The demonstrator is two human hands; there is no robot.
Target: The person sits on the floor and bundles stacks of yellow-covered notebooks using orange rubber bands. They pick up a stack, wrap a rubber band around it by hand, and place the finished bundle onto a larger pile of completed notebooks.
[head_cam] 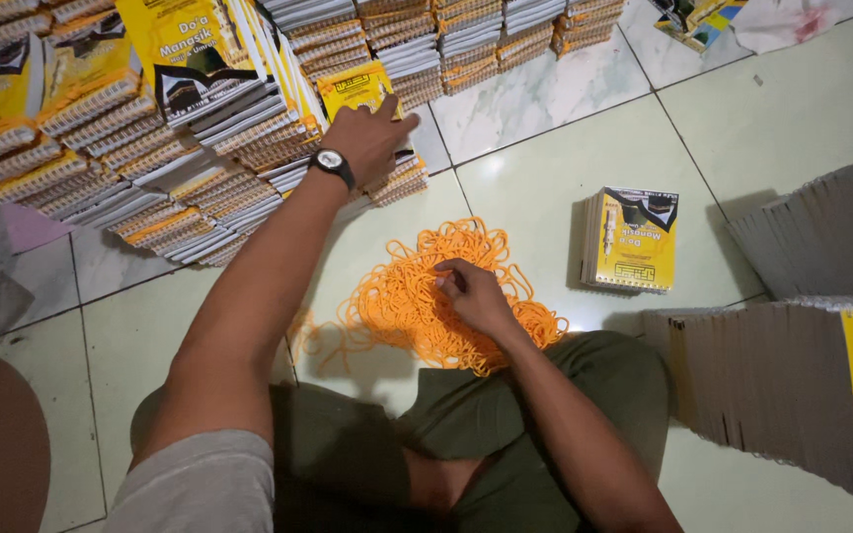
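Left hand (367,133) was laid, fingers spread, on a yellow booklet (355,91) atop fanned stacks (150,148), within reach. Right hand (474,296) was curled, pinching orange rubber bands (397,301).

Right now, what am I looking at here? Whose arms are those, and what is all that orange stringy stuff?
The camera sits on a person's head and looks down, so those arms are the person's own. They sit on a tiled floor. The left hand, with a wristwatch, reaches onto stacks of yellow spiral-bound booklets. The right hand picks in a heap of orange rubber bands. A small booklet pile lies apart on the right.
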